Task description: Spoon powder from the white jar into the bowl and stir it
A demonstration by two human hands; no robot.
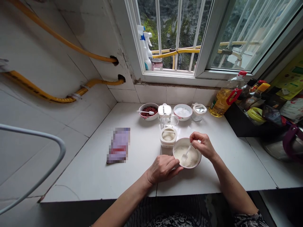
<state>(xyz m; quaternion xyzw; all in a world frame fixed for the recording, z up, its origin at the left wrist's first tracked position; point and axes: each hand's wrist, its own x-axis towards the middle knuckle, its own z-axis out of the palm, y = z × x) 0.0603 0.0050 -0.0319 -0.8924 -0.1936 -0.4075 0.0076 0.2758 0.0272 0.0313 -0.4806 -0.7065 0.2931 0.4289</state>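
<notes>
My left hand [165,167] grips the near left rim of a white bowl [199,159] with off-white powder or grain in it. Between the fingertips of my right hand [201,145] is the handle of a small white plastic spoon [185,157], its scoop end down in the bowl's contents. Just behind and left of the bowl stands a seasoning jar [168,145], its clear lid raised and pale contents inside. Further back are a bowl of dark red beans [148,118] with a white spoon across it, and a bowl of white powder or granules [182,118].
Two lidded clear jars, one [164,109] between the back bowls and another [199,111] to their right, stand near the wall. A blurred purple packet [118,145] lies left. An oil bottle [219,102] and a black box [236,127] of condiments line the right side.
</notes>
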